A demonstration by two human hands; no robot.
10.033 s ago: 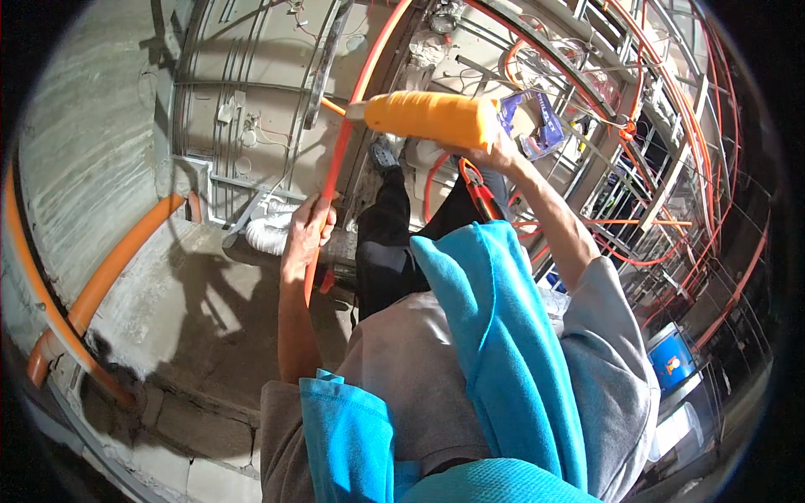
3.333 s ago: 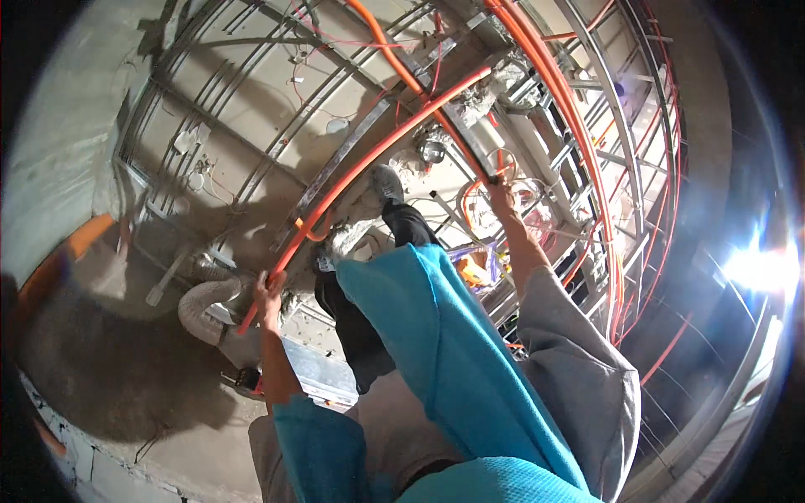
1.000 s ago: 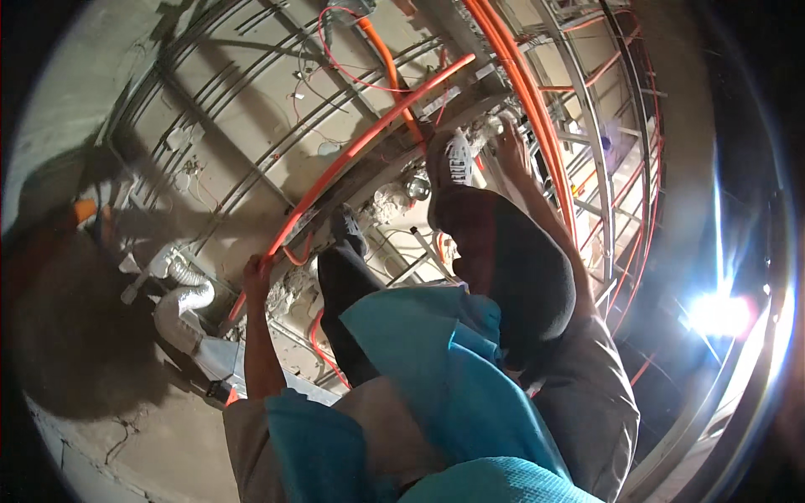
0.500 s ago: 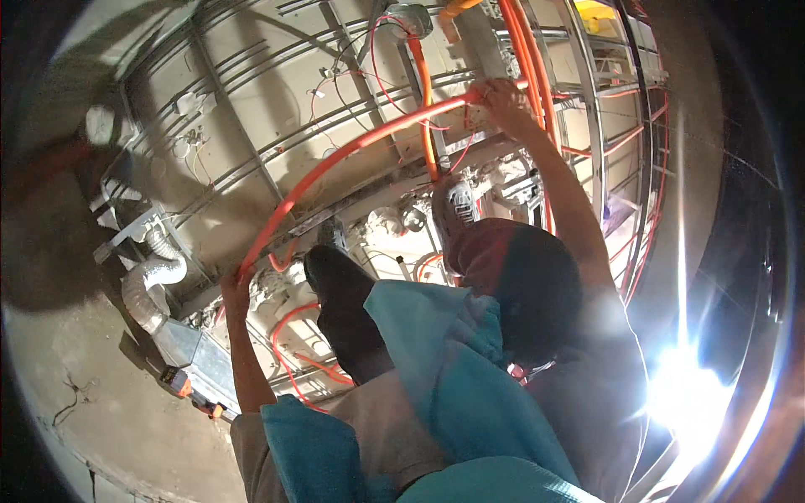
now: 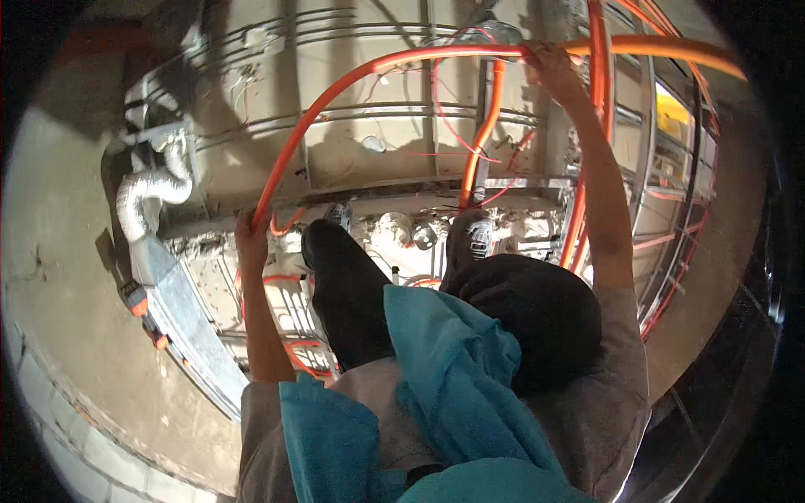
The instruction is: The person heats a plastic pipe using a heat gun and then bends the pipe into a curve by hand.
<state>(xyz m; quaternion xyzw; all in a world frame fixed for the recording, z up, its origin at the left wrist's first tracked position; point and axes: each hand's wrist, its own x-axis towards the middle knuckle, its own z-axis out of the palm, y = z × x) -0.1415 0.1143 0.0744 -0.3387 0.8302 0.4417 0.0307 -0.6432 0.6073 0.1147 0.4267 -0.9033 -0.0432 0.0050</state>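
Note:
My left hand [image 5: 251, 235] is wrapped round the lower left part of a long orange-red conduit [image 5: 319, 105] that arches up and to the right. My right hand [image 5: 549, 67] is closed round that conduit near the top right, beside upright orange conduits [image 5: 597, 59]. A short bent orange conduit [image 5: 474, 159] runs down behind the arch, with thin pink wires about it. My feet [image 5: 470, 239] stand apart on a narrow, rubble-strewn ledge below, my right knee bent up. A teal cloth [image 5: 453, 352] hangs over my chest.
Metal framing and black tubes [image 5: 369, 109] cross the pale panels. On the left are a silver flexible duct [image 5: 155, 189], a sheet-metal duct [image 5: 189, 318] and an orange-black power tool [image 5: 134, 298] by a concrete wall [image 5: 67, 285]. Bundled conduits and steel channels [image 5: 646, 151] crowd the right.
The view has swung, levelling the framing. My right hand has moved from low beside my foot up onto the conduit, and both hands now sit higher in the picture.

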